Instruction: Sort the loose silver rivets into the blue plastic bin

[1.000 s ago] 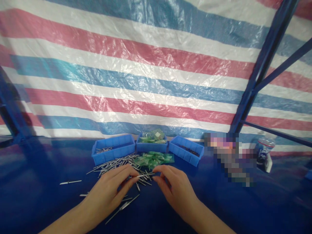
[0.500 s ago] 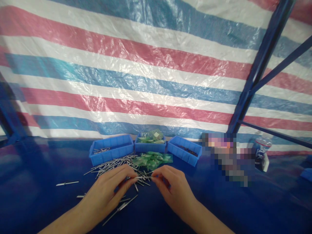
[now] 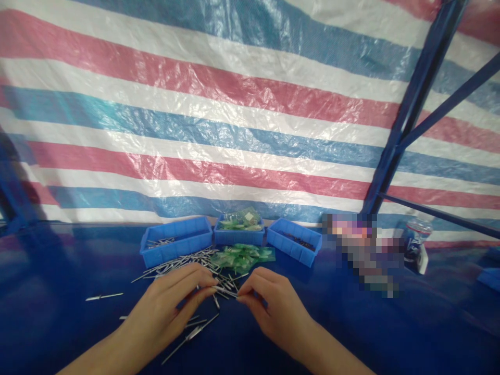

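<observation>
A thin silvery metal rod (image 3: 226, 291) spans the gap between my two hands, tilted slightly down to the right. My left hand (image 3: 179, 297) pinches its left end between thumb and fingertips. At the other end, the thumb and forefinger of my right hand (image 3: 273, 302) are closed on the rod's tip. Behind my hands lies a loose pile of similar metal rods (image 3: 183, 262), some with a thicker section. Small green plastic packets (image 3: 244, 256) are heaped beside the pile. A few more rods (image 3: 191, 336) lie near my left wrist, partly hidden by it.
Three blue bins line the back: a left bin (image 3: 175, 250) with a few rods, a middle bin (image 3: 239, 238) with green packets, and a right bin (image 3: 295, 249) with small dark pieces. A lone rod (image 3: 104, 297) lies far left. A bottle (image 3: 416, 239) stands right, by a blurred-out patch.
My right fingertips have moved slightly down and left, closer to my left hand, and the rod between them now slants more. The whole view has shifted a little.
</observation>
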{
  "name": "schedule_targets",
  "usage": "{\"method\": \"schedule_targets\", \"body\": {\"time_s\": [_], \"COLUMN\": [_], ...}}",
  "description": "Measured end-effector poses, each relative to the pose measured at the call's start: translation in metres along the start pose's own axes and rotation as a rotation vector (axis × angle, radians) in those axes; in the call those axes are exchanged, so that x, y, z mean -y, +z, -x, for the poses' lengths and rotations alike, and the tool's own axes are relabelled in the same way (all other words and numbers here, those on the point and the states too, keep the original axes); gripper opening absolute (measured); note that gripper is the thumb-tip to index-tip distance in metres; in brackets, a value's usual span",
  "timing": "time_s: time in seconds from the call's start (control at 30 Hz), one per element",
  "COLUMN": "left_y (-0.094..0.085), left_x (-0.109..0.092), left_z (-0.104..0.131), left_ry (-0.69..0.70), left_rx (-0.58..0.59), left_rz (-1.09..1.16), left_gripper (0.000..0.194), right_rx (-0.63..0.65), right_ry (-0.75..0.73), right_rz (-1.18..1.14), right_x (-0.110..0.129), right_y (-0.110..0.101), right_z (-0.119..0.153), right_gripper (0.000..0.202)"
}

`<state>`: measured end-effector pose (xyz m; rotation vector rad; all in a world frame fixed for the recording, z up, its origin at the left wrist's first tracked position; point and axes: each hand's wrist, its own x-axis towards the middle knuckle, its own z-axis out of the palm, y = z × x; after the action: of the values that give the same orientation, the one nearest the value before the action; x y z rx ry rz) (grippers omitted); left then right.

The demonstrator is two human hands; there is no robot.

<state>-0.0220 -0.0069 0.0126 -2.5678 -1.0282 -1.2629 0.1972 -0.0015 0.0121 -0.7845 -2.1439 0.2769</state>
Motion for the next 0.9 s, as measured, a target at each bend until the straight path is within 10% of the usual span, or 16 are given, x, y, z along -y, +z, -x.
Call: {"method": "schedule_targets", "body": {"time_s": [0.67,0.9], "left_y": [-0.002,-0.022], "left_x": [-0.012,0.002], "left_z": [0.000,-0.012], "left_ry": [-0.053,0.029], "left_rx": [0.050,-0.032], "left_rz": [0.008,-0.126], "left_gripper": [0.029,0.023], "right_rx": [0.039,-0.097], "right_ry": [0.029,0.294], "right_rz": [0.013,0.464], "right_x": [0.008,-0.044], "right_y": [-0.002,-0.085], "right_z": [-0.003,-0.011], "right_gripper": [0.014,0.025]}}
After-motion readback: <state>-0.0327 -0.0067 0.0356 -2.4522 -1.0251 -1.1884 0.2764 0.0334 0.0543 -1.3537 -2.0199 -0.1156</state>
